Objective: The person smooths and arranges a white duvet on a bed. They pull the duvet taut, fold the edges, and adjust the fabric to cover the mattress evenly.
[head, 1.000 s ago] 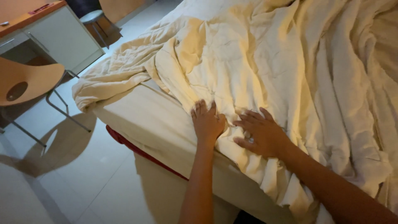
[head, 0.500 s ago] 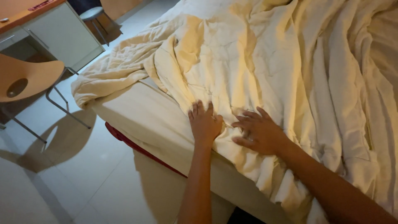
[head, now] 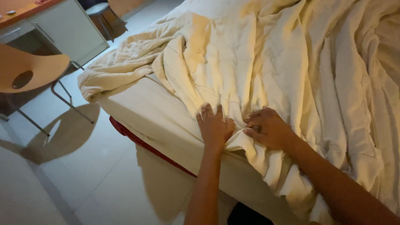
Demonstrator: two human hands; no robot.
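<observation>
Pale floor tiles [head: 75,175] surround a bed [head: 141,108]; far left stand a wooden chair [head: 29,73] and a table [head: 54,21]. At the bed's near edge, the left hand [head: 214,127] presses flat on the rumpled cream duvet [head: 291,62], while the right hand [head: 271,129] pinches a soft fold.

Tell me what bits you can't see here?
Head view:
- Left hand palm: pressed flat on the blanket.
- Right hand fingertips: curled into a fold.
- Mattress top: mostly under the blanket.
- Chair: cut off by the left edge.
</observation>
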